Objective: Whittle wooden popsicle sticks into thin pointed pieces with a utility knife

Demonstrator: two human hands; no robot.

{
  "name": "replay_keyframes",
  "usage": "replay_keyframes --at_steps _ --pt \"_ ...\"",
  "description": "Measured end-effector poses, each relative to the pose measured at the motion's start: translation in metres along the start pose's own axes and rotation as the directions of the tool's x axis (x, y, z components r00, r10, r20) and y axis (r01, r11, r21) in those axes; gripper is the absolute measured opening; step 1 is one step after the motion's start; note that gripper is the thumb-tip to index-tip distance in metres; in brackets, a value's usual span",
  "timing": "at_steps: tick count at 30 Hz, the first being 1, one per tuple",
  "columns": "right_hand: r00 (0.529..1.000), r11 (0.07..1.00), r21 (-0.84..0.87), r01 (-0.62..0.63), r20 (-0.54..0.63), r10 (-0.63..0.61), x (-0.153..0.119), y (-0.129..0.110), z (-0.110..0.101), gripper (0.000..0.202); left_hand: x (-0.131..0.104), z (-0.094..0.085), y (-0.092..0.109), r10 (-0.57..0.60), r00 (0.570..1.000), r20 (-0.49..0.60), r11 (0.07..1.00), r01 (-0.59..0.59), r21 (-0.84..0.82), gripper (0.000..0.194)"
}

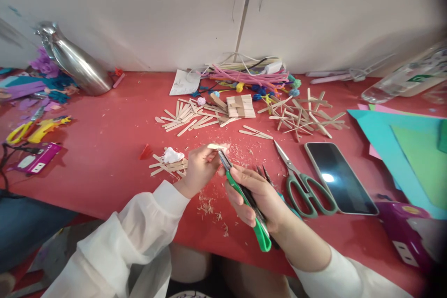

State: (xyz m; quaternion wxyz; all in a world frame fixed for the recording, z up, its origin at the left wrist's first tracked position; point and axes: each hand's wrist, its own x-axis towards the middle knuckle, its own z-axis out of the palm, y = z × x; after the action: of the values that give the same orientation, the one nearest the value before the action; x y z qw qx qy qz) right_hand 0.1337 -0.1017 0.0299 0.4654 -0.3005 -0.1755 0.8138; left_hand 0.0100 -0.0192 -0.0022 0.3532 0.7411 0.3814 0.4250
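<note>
My right hand [256,193] is closed around a green utility knife [240,191], its dark metal end pointing up and away to the left. Between the fingers of my left hand [203,164] is a short, pale piece of craft stick [217,147], touching or very near the knife's tip. Wood shavings [207,207] lie scattered on the red table [115,149] below and beyond my hands. Beside my left wrist, a white crumpled lump [172,155] rests on several craft sticks [164,167]. Green-handled scissors [303,186] lie to the right of my right hand.
Loose craft sticks [303,116] and a banded stack [240,106] lie farther back, before pink pipe cleaners [240,74]. A phone [340,177], coloured paper [377,135] and a purple glue gun [405,233] are right. A steel jug [78,63] and another purple device [38,158] stand left.
</note>
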Motion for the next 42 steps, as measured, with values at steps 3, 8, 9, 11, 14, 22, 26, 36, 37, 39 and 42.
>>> replay_keyframes --at_steps 3,8,9,11,14,22,26,36,37,39,42 --pt "1.0 1.0 0.009 -0.021 -0.023 0.021 -0.002 -0.003 0.0 0.02 0.002 -0.003 -0.001 0.058 0.998 0.014 0.998 -0.058 -0.016 0.017" --pt "0.999 0.999 0.031 -0.032 -0.018 0.032 -0.003 -0.005 -0.001 0.019 0.009 -0.009 -0.003 0.229 0.973 -0.008 0.965 -0.226 0.131 0.018" --pt "0.999 0.999 0.031 -0.021 -0.026 0.021 -0.002 -0.005 -0.001 0.018 0.01 -0.009 -0.003 0.249 0.969 -0.006 0.956 -0.244 0.16 0.018" --pt "0.999 0.999 0.038 -0.017 -0.034 0.018 -0.002 -0.005 -0.001 0.016 0.012 -0.01 -0.004 0.277 0.961 0.0 0.94 -0.271 0.207 0.018" --pt "0.998 0.999 0.007 -0.047 -0.034 0.047 -0.001 -0.006 -0.002 0.019 0.014 -0.012 -0.007 0.353 0.936 0.005 0.899 -0.341 0.276 0.018" --pt "0.977 0.978 -0.198 0.06 -0.191 -0.099 0.003 -0.003 -0.003 0.022 0.021 -0.02 -0.008 0.128 0.991 -0.046 0.98 -0.119 0.16 0.018" --pt "0.878 0.894 -0.39 0.219 -0.321 -0.355 0.003 -0.006 -0.006 0.025 0.016 -0.016 -0.001 -0.118 0.967 0.225 0.969 0.161 -0.185 0.023" --pt "0.678 0.673 -0.69 0.266 -0.363 -0.639 0.011 -0.006 -0.015 0.026 0.006 -0.007 0.011 -0.129 0.847 0.516 0.912 0.306 -0.274 0.024" --pt "0.669 0.659 -0.706 0.261 -0.36 -0.65 0.011 -0.006 -0.015 0.026 0.005 -0.007 0.011 -0.131 0.846 0.516 0.919 0.299 -0.257 0.024" --pt "0.656 0.631 -0.734 0.251 -0.35 -0.669 0.011 -0.007 -0.015 0.025 0.005 -0.008 0.012 -0.125 0.843 0.523 0.936 0.276 -0.22 0.025" --pt "0.656 0.599 -0.767 0.23 -0.332 -0.678 0.01 -0.009 -0.015 0.025 0.004 -0.009 0.013 -0.129 0.797 0.59 0.925 0.311 -0.219 0.028"
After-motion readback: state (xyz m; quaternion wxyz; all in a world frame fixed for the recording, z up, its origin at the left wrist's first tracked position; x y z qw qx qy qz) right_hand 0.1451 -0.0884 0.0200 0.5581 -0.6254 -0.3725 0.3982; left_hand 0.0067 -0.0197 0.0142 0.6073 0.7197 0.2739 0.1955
